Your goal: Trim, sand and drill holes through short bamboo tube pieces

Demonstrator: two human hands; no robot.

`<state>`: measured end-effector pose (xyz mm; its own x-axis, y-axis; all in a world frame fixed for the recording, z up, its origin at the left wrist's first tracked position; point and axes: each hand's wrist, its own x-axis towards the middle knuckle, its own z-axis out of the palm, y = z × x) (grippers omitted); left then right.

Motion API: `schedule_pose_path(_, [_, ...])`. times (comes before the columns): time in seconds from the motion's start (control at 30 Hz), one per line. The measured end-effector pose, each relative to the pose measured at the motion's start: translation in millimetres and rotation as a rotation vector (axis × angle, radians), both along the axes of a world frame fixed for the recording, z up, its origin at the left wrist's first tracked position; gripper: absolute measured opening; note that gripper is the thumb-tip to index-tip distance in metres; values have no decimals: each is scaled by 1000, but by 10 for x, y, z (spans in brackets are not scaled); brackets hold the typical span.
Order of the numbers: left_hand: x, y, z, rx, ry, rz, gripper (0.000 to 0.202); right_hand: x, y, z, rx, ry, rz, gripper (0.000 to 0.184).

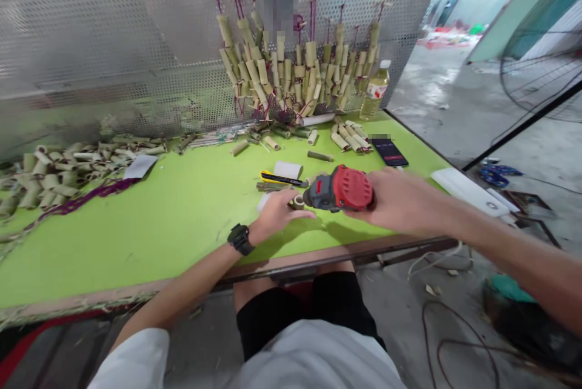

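My right hand [386,198] is wrapped round a red and black power drill [351,188] and holds it level over the table's near side, its front end pointing left. My left hand [278,214] grips a short bamboo tube [297,201] right at the drill's nose. Whether the bit has entered the tube is too small to tell. Just beyond my left hand lies a yellow and black utility knife [282,179], with a pale paper roll [288,169] behind it. Another bamboo piece [319,156] rests farther back.
Strung bamboo tubes [295,74] lean on the perforated metal panel [136,31], beside an oil bottle [375,92]. Loose tubes [50,174] and purple string [91,196] lie left on the green table [182,225]. A phone [389,151] lies right; a fan [545,49] stands beyond.
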<state>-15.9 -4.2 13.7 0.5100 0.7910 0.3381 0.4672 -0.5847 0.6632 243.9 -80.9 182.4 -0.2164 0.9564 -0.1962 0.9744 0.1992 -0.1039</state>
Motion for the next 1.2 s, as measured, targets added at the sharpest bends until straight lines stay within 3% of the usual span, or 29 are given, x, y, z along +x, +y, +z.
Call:
schedule_pose_path(0.13, [43,-64,-103,-44,33,25,57,-73,237,158,-79,-40,125,25])
schedule_pose_path(0.27, [-36,-63,-57,-176,41,-126,54,-162,416,199,-153,-88,165,27])
schedule_pose_path(0.43, [-156,-67,6,-185,34,-248,44,-308,559,225,-213,-92,205,26])
schedule_pose_path(0.53, [-177,-71,-25,-178,-15,-242,41,-422,650,260,-251,-96,217,23])
schedule_pose_path(0.67, [-175,-72,-68,-137,-18,-205,36,-597,747,331,-303,-203,236,6])
schedule_pose_path(0.73, [-172,-75,-72,-123,-6,-196,36,-684,755,360,-316,-272,242,11])
schedule_pose_path(0.93, [-175,-110,-101,-94,-2,-177,38,-819,619,341,-172,-414,297,13])
schedule_pose_path(1.07, [-180,-135,-149,-81,5,-143,43,-730,596,318,-172,-312,312,6])
schedule_pose_path(1.2, [-186,-146,-174,-41,-7,-106,44,-637,626,329,-153,-180,239,14])
